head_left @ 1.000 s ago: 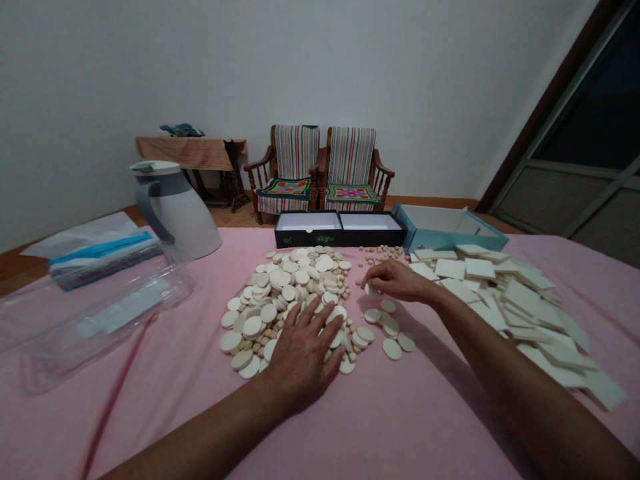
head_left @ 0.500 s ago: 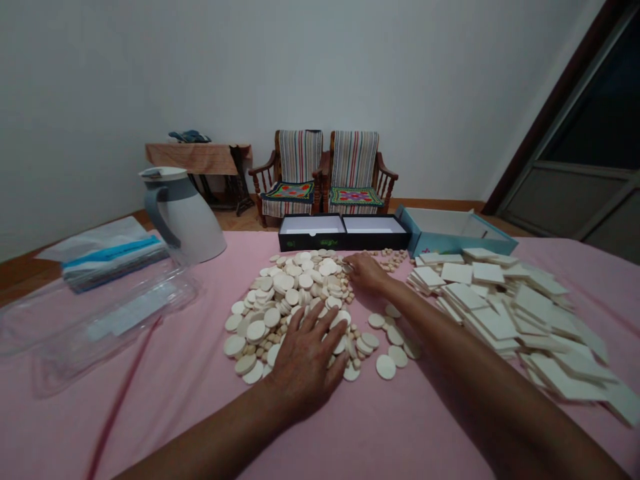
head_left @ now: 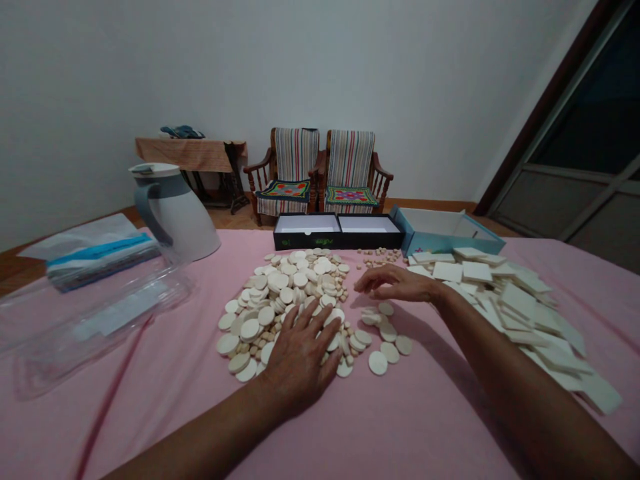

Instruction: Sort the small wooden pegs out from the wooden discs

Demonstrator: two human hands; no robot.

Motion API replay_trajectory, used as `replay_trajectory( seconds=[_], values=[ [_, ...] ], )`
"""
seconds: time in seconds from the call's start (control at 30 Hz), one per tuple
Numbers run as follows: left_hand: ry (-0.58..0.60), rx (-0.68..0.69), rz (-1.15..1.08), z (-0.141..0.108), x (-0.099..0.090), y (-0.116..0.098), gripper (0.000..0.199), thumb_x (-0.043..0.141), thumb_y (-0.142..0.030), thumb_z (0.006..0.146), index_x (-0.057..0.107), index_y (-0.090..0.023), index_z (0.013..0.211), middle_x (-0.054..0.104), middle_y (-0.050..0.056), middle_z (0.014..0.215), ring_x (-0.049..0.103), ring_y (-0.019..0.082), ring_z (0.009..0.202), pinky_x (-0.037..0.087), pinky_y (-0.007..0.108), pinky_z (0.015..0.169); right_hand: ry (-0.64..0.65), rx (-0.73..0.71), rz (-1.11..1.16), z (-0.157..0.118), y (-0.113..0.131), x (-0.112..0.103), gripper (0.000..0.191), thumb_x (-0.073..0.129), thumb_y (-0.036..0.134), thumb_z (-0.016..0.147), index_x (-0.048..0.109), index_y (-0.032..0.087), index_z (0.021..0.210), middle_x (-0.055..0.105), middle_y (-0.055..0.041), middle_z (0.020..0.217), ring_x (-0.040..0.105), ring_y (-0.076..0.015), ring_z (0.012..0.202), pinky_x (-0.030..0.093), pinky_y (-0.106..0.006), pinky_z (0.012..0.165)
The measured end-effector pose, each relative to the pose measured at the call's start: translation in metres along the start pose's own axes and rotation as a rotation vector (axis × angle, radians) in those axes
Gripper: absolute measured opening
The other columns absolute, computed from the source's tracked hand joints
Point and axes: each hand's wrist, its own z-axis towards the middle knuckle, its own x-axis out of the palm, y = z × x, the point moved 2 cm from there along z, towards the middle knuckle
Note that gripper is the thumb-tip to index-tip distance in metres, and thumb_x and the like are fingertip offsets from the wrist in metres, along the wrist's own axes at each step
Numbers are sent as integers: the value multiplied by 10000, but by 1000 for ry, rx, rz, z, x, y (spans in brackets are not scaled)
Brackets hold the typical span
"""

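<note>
A heap of pale wooden discs mixed with small wooden cubes covers the middle of the pink cloth. My left hand lies flat on the heap's near side, fingers spread. To the right of the heap my right hand hovers over the cloth with thumb and fingers apart and nothing visible between them. Several loose discs lie below it, and small cubes are scattered beyond it. On the right is a pile of square wooden tiles.
A black two-part box and a light-blue box stand at the table's far edge. At the left are a white and grey jug, a blue packet and a clear plastic tray. Two chairs stand behind.
My right hand has lifted off the heap's right edge and moved right and nearer, its fingers opening. My left hand stays on the discs. The view has shifted slightly.
</note>
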Motion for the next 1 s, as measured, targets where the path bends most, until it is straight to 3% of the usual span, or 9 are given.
replay_trajectory(
  seconds=[0.17,0.3,0.4,0.57,0.73,0.87,1.0],
  values=[
    [-13,0,9,-1,3,1,431,498,-389,914,530,-277,1329,487,57,1435,338,310,1373,248,556,1106,-343,179,-264,21,-18,7,222,549,150,806,702,123,964,705,-82,961,632,-147,793,461,-238,724],
    [7,-14,5,-1,4,1,435,494,-403,913,519,-288,1332,473,41,1450,322,305,1383,243,561,1107,-365,269,-531,40,-34,29,233,548,82,789,701,124,960,685,-98,967,600,-156,829,421,-240,748],
    [5,-8,3,-1,4,1,436,492,-406,917,518,-285,1334,473,46,1449,325,309,1381,240,563,1107,-349,280,-566,44,-41,37,215,542,38,758,701,132,866,678,-79,898,582,-158,830,398,-231,732],
    [-6,0,2,-1,2,2,437,504,-395,911,528,-275,1331,482,66,1439,341,318,1370,251,561,1102,-393,364,-603,46,-49,12,180,564,28,721,695,138,775,662,-73,820,582,-171,784,391,-238,688],
    [17,-12,-10,-1,-2,1,437,504,-402,911,529,-282,1330,485,59,1438,341,315,1374,264,556,1098,-609,427,-631,54,-43,-14,324,484,89,843,641,120,1124,607,-161,1125,582,-203,946,410,-282,780],
    [3,-5,-1,-1,-1,1,434,516,-398,905,538,-278,1322,488,67,1435,348,317,1372,262,553,1102,-517,399,-589,74,-34,-2,271,508,102,839,701,168,1018,679,-108,1040,613,-189,959,419,-256,800],
    [-13,-3,1,-2,0,2,450,516,-396,905,519,-280,1340,474,64,1447,333,310,1381,245,553,1114,-434,484,-549,98,-33,12,205,593,129,766,735,151,912,727,-120,906,666,-202,864,446,-245,716]
  ],
)
